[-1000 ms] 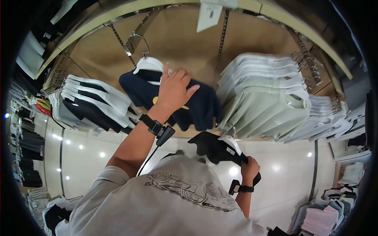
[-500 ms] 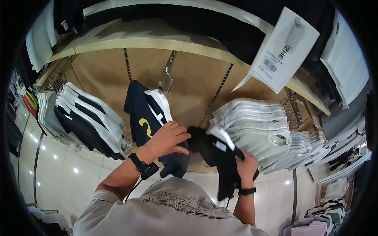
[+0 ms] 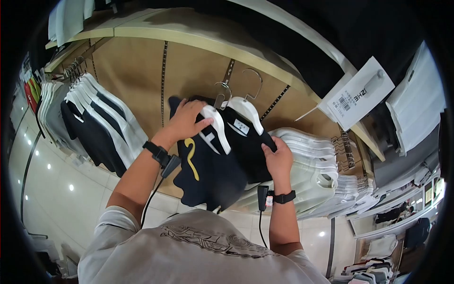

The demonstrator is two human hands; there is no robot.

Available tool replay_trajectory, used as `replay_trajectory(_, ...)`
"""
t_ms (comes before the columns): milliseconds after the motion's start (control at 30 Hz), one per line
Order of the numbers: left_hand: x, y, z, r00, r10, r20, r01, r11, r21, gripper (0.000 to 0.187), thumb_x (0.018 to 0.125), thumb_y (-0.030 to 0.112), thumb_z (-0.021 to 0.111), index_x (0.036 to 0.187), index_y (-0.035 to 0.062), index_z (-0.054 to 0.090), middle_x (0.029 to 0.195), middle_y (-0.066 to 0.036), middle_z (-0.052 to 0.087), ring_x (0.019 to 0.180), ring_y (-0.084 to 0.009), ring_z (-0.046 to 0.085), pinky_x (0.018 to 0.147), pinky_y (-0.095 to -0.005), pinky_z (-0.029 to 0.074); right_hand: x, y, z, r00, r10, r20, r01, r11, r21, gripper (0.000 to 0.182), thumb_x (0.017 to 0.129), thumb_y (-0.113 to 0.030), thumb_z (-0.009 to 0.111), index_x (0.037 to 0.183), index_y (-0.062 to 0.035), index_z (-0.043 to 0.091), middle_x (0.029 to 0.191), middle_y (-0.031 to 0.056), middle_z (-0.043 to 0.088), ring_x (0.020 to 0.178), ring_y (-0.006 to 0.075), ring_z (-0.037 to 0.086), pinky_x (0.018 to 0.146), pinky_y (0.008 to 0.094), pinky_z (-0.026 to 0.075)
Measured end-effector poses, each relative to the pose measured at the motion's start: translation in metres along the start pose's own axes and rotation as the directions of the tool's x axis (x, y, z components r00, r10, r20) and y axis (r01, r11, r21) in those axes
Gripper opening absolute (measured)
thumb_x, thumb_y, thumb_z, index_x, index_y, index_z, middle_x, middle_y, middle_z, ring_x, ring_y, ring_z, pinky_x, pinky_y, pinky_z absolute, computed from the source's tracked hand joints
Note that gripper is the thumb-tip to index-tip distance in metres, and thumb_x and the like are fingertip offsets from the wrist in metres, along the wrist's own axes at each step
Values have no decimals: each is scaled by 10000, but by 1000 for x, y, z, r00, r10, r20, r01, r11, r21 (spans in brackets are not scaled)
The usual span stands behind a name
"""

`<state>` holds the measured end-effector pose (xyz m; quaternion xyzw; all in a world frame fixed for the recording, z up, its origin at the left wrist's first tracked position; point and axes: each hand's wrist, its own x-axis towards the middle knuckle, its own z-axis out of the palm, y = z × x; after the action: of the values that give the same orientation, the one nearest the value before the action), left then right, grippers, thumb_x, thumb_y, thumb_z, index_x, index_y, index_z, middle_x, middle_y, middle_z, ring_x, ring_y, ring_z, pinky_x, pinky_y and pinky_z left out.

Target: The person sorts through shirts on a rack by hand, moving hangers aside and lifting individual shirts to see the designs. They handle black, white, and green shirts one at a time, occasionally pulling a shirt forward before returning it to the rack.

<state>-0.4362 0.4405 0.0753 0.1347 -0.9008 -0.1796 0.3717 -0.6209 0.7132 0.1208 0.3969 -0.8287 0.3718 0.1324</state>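
A navy T-shirt (image 3: 182, 182) with a yellow figure on its front hangs on a white hanger (image 3: 218, 130) from a metal wall hook (image 3: 222, 94). My left hand (image 3: 187, 120) is closed over its shoulder, near the hanger's top, thumb and fingers on either side. Just to the right is a black T-shirt (image 3: 255, 156) on a second white hanger (image 3: 248, 111), whose hook stands up beside the wall hook. My right hand (image 3: 279, 158) grips this shirt's right shoulder. A white neck label (image 3: 241, 126) shows inside its collar.
Black and white shirts (image 3: 97, 128) hang to the left. On the right is a packed row of pale shirts (image 3: 307, 165). Overhead runs a wooden shelf (image 3: 189, 40) with dark clothes, and a white price tag (image 3: 355, 94) dangles from it at upper right.
The black T-shirt has moved up and left, now beside the navy one with its hanger hook near the wall hook. My left hand has risen to the navy shirt's shoulder.
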Motion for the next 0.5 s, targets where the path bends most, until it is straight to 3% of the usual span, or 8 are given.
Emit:
replay_trajectory(67,-9,-3,10,991,28,-131,-61,965,-255,425,882,358,753,1099,17,620,1015,-160,609,998,-374,569,941,-485,421,1,-6,3,1000,19,21,-19,1000,14,274,815,-162,787,1064,-59,739,966,170,730,916,367,689,829,433,532)
replay_trajectory(167,-38,14,17,962,-45,-268,-3,984,-176,407,860,362,780,1060,43,628,952,-116,596,927,-337,556,851,-435,405,1,-17,6,999,-16,38,14,998,58,274,806,-160,789,1054,-57,737,957,167,728,909,371,685,820,430,532)
replay_trajectory(300,-50,27,17,969,-110,-221,75,984,-162,450,849,402,792,1067,43,628,992,-106,604,975,-320,552,877,-420,396,1,-17,18,987,-137,89,134,990,36,272,797,-154,794,1038,-43,734,953,171,728,930,372,683,839,437,526)
replay_trajectory(400,-51,31,15,962,-109,-252,70,984,-161,412,852,333,787,1066,38,595,1009,-132,586,1005,-338,544,925,-434,401,-3,-5,28,967,-184,174,178,983,49,275,808,-154,786,1052,-38,733,1003,164,733,1008,365,671,887,440,510)
replay_trajectory(500,-50,36,15,957,-150,-249,95,971,-219,480,866,329,784,1188,26,597,1100,-162,614,1068,-370,556,950,-456,429,-7,16,35,923,-278,267,262,960,96,297,850,-180,770,1111,-45,729,1085,170,726,1086,368,651,922,430,503)
